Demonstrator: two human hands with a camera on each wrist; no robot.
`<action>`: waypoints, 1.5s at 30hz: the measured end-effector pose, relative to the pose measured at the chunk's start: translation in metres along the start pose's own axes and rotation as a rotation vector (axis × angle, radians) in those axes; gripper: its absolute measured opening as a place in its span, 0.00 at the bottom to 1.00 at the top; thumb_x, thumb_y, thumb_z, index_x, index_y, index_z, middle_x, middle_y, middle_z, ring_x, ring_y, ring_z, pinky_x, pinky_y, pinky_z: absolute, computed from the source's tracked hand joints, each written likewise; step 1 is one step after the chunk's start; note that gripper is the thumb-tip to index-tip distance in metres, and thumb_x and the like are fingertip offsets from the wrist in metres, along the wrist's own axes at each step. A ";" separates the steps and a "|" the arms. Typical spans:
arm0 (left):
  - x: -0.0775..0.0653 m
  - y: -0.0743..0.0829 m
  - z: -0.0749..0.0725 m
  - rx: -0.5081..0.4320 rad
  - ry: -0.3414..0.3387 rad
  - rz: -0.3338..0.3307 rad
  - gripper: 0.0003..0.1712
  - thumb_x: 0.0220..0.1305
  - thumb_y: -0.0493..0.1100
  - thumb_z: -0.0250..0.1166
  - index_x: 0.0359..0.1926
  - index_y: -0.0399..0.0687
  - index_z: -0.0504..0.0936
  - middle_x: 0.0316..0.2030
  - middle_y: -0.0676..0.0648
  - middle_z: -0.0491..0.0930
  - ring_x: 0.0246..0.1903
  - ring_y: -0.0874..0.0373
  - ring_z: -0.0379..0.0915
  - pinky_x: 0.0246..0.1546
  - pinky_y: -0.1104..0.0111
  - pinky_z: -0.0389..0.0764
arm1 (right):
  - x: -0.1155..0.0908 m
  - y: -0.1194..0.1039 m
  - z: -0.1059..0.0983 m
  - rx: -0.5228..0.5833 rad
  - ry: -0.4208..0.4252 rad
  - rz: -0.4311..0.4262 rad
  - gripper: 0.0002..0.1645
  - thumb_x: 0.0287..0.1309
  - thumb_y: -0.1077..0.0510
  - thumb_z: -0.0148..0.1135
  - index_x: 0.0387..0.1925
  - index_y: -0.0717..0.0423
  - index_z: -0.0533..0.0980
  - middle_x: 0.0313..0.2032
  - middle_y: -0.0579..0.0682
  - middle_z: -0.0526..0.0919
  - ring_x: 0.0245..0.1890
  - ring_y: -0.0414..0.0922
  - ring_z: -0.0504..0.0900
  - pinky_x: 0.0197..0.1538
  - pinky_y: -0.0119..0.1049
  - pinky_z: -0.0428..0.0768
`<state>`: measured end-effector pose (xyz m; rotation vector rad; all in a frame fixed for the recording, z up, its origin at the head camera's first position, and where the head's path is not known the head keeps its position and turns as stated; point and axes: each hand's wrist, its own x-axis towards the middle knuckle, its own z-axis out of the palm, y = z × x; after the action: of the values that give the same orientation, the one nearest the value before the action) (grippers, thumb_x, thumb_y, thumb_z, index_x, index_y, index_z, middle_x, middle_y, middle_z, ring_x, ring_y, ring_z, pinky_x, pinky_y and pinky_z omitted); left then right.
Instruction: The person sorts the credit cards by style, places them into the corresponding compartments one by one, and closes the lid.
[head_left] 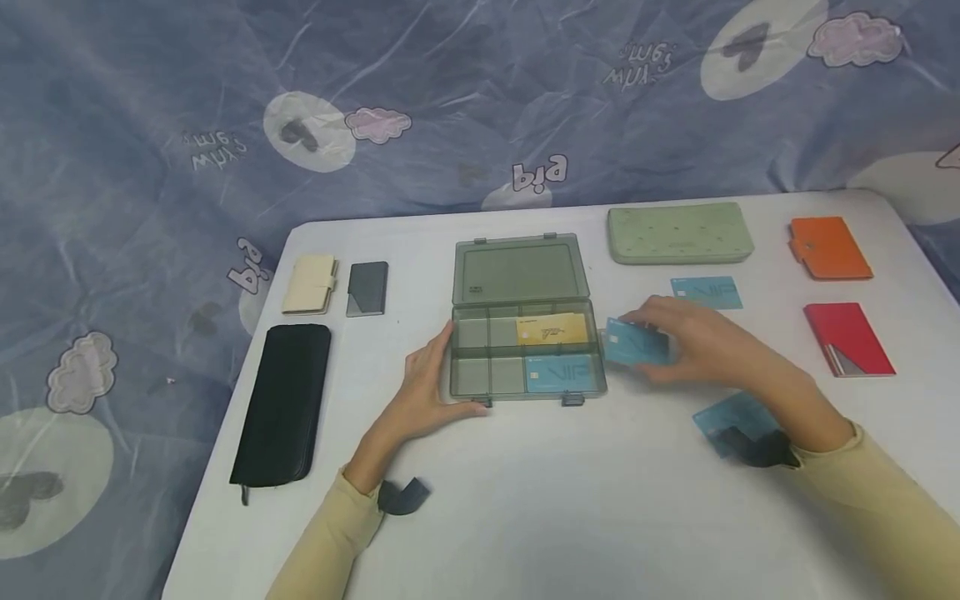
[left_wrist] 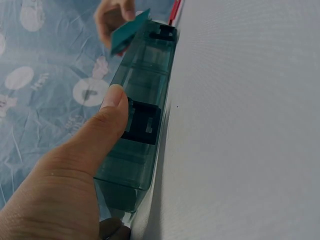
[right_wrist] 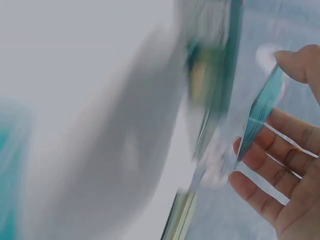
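A green translucent compartment box [head_left: 471, 375] lies on the table with its lid [head_left: 521, 271] raised and leaning back. My left hand [head_left: 423, 392] holds its front left corner, fingers along the left side and thumb at the front by a latch [left_wrist: 142, 122]. One yellow card [head_left: 551, 328] lies in the rear row and one blue VIP card [head_left: 558, 373] in the front row. Just right of the box, my right hand [head_left: 686, 342] pinches another blue card [head_left: 636, 343] between thumb and fingers, above the table. In the right wrist view this card [right_wrist: 261, 112] appears nearly edge-on.
Blue cards lie behind the right hand [head_left: 707, 292] and under the right wrist [head_left: 735, 421]. A green case [head_left: 678, 233], orange wallet [head_left: 831, 248] and red card holder [head_left: 847, 339] stand to the right. Leftward lie a cream wallet [head_left: 310, 283], grey card holder [head_left: 367, 289] and black zip wallet [head_left: 281, 404].
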<state>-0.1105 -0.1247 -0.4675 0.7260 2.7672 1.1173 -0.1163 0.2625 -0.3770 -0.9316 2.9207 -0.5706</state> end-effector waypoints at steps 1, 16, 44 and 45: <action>0.000 0.000 0.000 0.001 0.001 -0.003 0.73 0.37 0.69 0.72 0.73 0.50 0.36 0.71 0.45 0.48 0.69 0.51 0.47 0.63 0.53 0.47 | 0.008 -0.007 0.003 0.010 0.012 -0.055 0.35 0.36 0.49 0.76 0.51 0.51 0.76 0.39 0.40 0.78 0.35 0.37 0.72 0.39 0.38 0.75; 0.000 -0.002 0.000 0.002 -0.004 0.002 0.73 0.37 0.70 0.71 0.73 0.52 0.35 0.72 0.46 0.48 0.69 0.52 0.47 0.63 0.53 0.48 | 0.059 -0.050 0.045 -0.004 -0.044 -0.255 0.34 0.42 0.43 0.71 0.51 0.54 0.76 0.44 0.45 0.78 0.49 0.44 0.74 0.55 0.42 0.73; 0.001 -0.001 0.003 -0.019 0.011 0.020 0.72 0.37 0.65 0.75 0.73 0.47 0.39 0.71 0.44 0.49 0.69 0.50 0.47 0.63 0.51 0.46 | -0.122 0.053 0.014 -0.107 -0.064 0.100 0.45 0.20 0.42 0.83 0.50 0.39 0.77 0.50 0.42 0.72 0.49 0.38 0.67 0.41 0.35 0.80; 0.001 -0.001 0.004 -0.023 0.010 0.021 0.72 0.37 0.65 0.75 0.73 0.47 0.38 0.71 0.44 0.49 0.69 0.51 0.46 0.63 0.51 0.45 | -0.124 0.053 0.014 -0.115 -0.066 0.109 0.46 0.18 0.43 0.83 0.50 0.39 0.76 0.51 0.42 0.72 0.50 0.38 0.67 0.41 0.37 0.80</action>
<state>-0.1110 -0.1224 -0.4706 0.7505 2.7566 1.1581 -0.0423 0.3676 -0.4191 -0.7780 2.9482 -0.3632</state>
